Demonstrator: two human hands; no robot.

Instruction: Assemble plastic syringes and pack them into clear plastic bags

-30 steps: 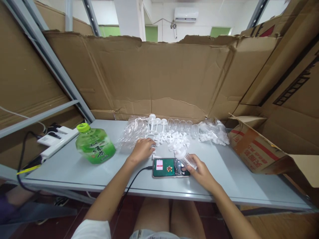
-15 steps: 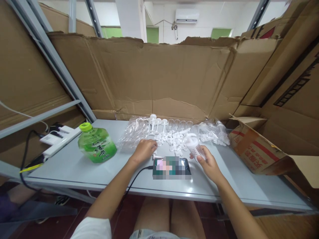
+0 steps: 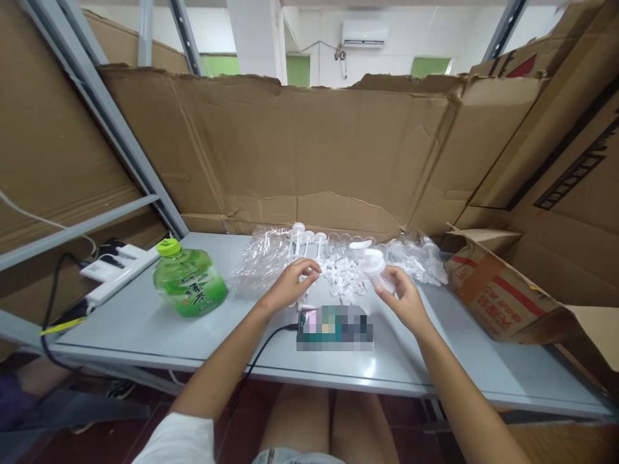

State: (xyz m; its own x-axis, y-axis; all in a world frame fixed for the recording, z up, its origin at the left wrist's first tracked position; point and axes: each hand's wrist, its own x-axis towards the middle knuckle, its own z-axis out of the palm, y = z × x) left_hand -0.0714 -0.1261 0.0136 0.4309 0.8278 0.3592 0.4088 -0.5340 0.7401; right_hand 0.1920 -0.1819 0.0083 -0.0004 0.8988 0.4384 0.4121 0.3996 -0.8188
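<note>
Many white pieces (image 3: pixel 344 278), grey tabletop (image 3: pixel 449 341), air conditioner (image 3: pixel 365 32)

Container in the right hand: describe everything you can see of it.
The container looks like clear ribbed plastic, roughly cylindrical, with a white top. It leans, top end up and to the left, at the right of the small white pieces in the view. The right hand grips its lower part. Anything inside cannot be made out.
</note>
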